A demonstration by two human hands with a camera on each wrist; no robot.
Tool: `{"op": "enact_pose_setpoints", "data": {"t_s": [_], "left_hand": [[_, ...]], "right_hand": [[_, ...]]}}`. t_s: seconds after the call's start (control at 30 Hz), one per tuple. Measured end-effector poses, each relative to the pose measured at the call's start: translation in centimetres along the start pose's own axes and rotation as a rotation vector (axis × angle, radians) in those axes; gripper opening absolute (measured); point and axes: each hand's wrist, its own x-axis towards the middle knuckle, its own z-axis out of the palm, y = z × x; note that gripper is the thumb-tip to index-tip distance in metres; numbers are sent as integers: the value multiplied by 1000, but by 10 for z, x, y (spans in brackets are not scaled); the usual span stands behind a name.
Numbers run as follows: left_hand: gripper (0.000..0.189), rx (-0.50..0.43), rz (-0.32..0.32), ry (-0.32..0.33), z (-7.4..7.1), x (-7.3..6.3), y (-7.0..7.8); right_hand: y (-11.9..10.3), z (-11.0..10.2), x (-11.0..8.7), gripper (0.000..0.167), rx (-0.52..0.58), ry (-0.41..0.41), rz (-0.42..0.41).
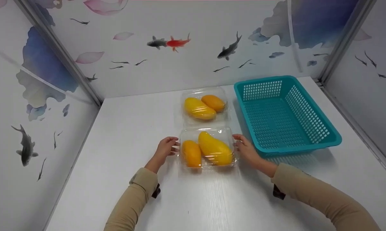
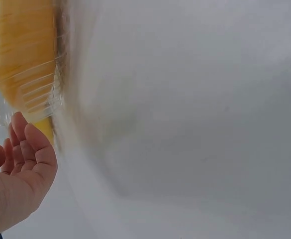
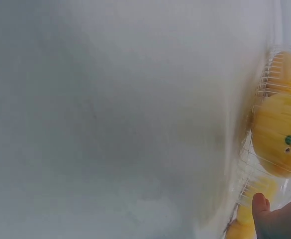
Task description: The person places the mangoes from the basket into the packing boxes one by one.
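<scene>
A clear plastic clamshell box [image 1: 189,130] with an orange-yellow mango [image 1: 192,154] and a larger yellow mango [image 1: 215,150] inside lies between the two hands. At its left side is the left hand [image 1: 167,147], fingers loosely bent, fingertips at the box wall. The left wrist view shows the same hand [image 2: 26,169] just by the box's ridged edge. On the opposite side, the right hand [image 1: 245,149] has its fingertips against or very near the wall. Only part of the right hand [image 3: 282,219] shows in the right wrist view.
Directly behind stands a second clear box [image 1: 204,91] holding a yellow mango [image 1: 197,108] and an orange one [image 1: 213,103]. A teal plastic basket [image 1: 255,134] sits to the right, near the right forearm. Printed panels [image 1: 193,70] enclose the white table [image 1: 128,128].
</scene>
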Motion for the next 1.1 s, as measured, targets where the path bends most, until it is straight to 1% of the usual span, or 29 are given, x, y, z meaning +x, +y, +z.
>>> {"op": "enact_pose_setpoints", "data": {"t_s": [0.07, 0.13, 0.2, 0.3, 0.37, 0.47, 0.57, 0.63, 0.7, 0.77, 0.87, 0.93, 1.0, 1.1], "left_hand": [[27, 14, 5, -15, -1, -4, -2], [29, 29, 4, -33, -2, -10, -3], [33, 61, 6, -51, -3, -17, -5], [39, 115, 1, -92, -5, -27, -6], [43, 159, -7, -124, -6, -33, -7], [49, 208, -29, -193, -8, -40, -7], [56, 250, -53, -282, -10, -46, -9], [61, 255, -71, -342, -10, -48, -10], [64, 259, -75, -378, -9, -50, -12], [66, 242, -84, -388, -9, -51, -13], [67, 221, -93, -376, -7, -51, -12], [66, 212, -102, -365, -6, -51, -10], [65, 203, -107, -356, -3, -50, -7], [64, 169, -115, -329, 2, -47, -4]], "right_hand": [[-1, -1, -4, 37, -12, -23, -5], [-2, -2, -9, 40, -21, -49, -28], [-2, -3, -14, 42, -29, -70, -25], [-2, -6, -21, 48, -62, -87, 0], [-3, -8, -25, 51, -95, -102, 44], [-6, -11, -30, 57, -137, -146, 100], [-9, -13, -31, 63, -159, -186, 153], [-8, -14, -31, 67, -167, -208, 185], [-7, -15, -31, 72, -160, -233, 209], [-5, -15, -31, 76, -145, -272, 219], [-3, -15, -30, 80, -81, -303, 209], [-2, -16, -29, 80, -41, -303, 192], [-2, -17, -26, 77, 9, -281, 194], [-3, -17, -20, 69, 86, -263, 198]]}}
